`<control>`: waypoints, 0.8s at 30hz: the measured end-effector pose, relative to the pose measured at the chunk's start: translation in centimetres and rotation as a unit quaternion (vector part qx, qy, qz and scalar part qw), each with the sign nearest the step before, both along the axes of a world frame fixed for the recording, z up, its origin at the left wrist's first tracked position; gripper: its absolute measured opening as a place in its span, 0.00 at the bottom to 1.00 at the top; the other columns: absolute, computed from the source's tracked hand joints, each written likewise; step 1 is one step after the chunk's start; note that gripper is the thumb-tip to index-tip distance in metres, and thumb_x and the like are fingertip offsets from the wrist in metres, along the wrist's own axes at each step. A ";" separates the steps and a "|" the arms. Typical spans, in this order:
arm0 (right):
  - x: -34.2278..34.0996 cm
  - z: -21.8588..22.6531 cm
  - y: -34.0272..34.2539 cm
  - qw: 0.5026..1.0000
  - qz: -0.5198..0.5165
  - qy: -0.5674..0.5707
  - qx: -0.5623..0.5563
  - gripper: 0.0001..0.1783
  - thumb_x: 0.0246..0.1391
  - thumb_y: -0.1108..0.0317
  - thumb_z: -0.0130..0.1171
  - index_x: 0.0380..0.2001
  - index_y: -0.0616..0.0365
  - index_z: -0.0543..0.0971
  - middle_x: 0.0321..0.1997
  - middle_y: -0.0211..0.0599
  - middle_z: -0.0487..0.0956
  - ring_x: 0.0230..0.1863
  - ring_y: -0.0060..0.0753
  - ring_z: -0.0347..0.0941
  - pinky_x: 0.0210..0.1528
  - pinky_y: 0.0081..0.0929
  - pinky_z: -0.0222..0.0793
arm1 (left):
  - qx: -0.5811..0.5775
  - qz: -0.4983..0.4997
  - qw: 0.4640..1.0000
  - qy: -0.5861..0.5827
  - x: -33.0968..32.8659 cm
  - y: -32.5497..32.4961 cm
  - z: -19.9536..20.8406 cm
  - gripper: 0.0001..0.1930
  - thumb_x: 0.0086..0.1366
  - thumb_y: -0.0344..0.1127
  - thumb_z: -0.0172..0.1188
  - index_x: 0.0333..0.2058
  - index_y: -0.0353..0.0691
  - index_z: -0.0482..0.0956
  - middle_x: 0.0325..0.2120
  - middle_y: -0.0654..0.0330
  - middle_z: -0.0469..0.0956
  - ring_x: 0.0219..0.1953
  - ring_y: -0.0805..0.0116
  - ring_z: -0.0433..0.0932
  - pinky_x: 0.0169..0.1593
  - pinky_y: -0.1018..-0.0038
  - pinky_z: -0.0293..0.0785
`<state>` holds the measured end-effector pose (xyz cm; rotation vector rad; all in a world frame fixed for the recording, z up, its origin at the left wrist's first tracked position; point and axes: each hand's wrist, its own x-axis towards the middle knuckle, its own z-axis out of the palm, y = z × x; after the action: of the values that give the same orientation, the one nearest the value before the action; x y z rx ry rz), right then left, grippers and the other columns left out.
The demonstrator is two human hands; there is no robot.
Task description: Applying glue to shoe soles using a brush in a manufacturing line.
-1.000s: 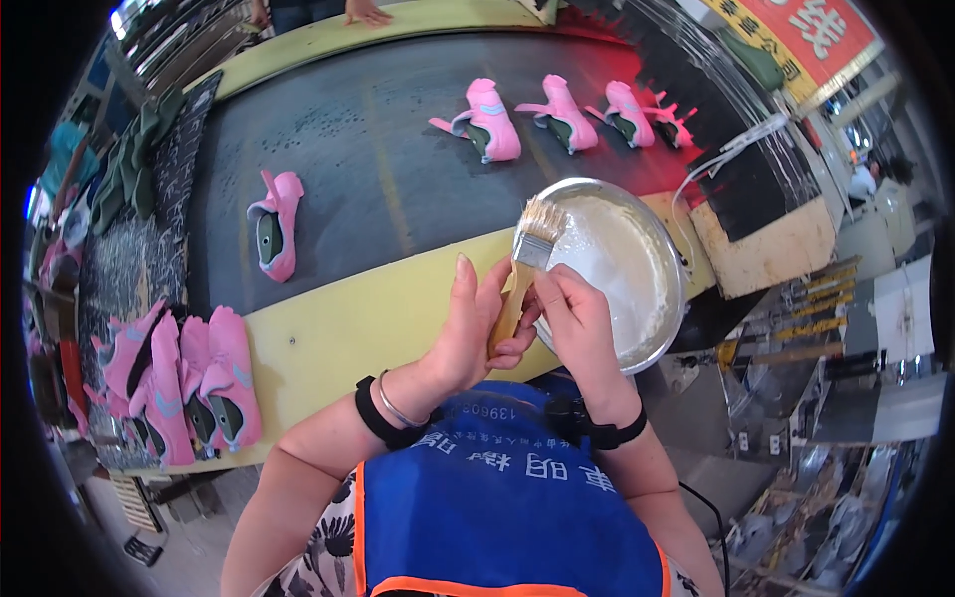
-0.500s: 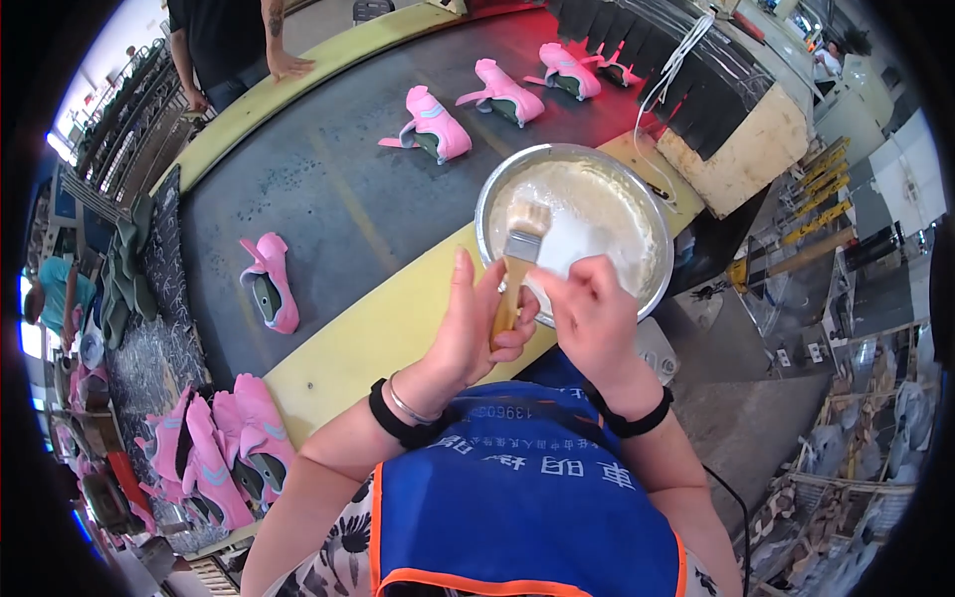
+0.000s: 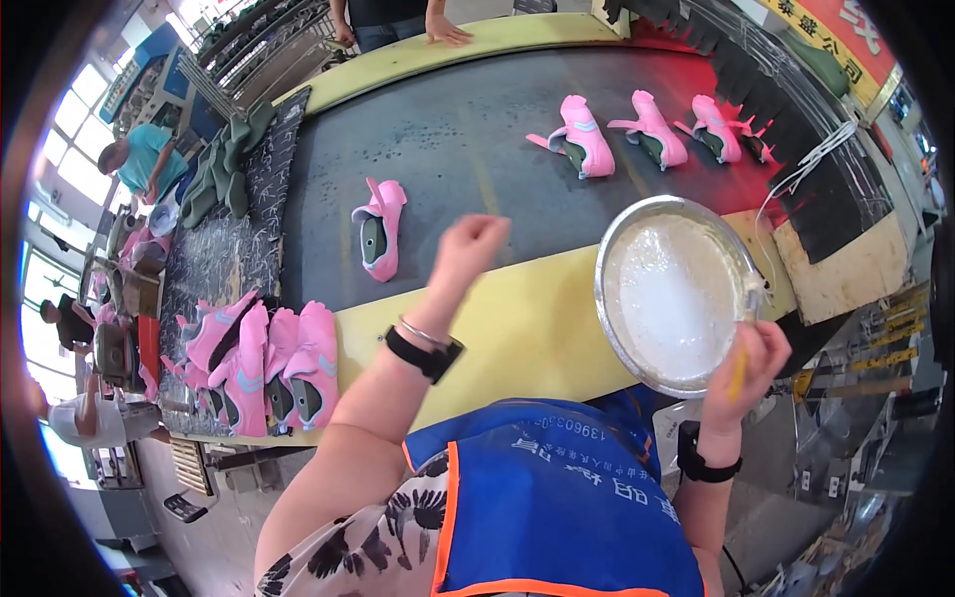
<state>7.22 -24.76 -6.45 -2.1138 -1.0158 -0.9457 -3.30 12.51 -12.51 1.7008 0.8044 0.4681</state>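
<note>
My right hand (image 3: 754, 360) is closed around the yellow handle of a paintbrush (image 3: 737, 376). The brush's pale bristles are at the right rim of a round metal bowl (image 3: 601, 289) of milky white liquid. My left hand (image 3: 471, 245) is raised over the dark belt (image 3: 438, 159), its fingers curled in; nothing shows in it. To its left, apart from it, a single pink shoe upper (image 3: 391, 211) with a dark green inside lies on the belt.
Several pink shoe uppers (image 3: 589, 149) stand in a row toward the red-lit tunnel (image 3: 686, 75). More pink uppers (image 3: 316, 348) are heaped at the table's left end. A yellow board (image 3: 477, 338) edges the belt. Across it a person's hand (image 3: 448, 30) rests on the far board.
The view has swung, shifting the scene rightward. My hands have parted: the brush, formerly between both, is in my right hand at the bowl's rim. My left hand has let go and reached over the belt.
</note>
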 end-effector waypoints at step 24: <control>3.9 -4.4 -1.5 0.885 -0.039 0.433 0.163 0.13 0.52 0.67 0.71 0.35 0.65 0.82 0.28 0.38 0.84 0.27 0.25 0.80 0.32 0.24 0.75 | -0.545 -0.015 0.831 -0.107 -12.7 -0.9 -4.5 0.33 0.71 0.49 0.53 0.65 0.30 0.60 0.58 0.39 0.72 0.56 0.41 0.76 0.60 0.44 0.74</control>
<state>11.14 -26.21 -10.83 -1.9561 -0.2817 -0.1059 -16.04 11.62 -17.06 0.5712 0.6654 0.0986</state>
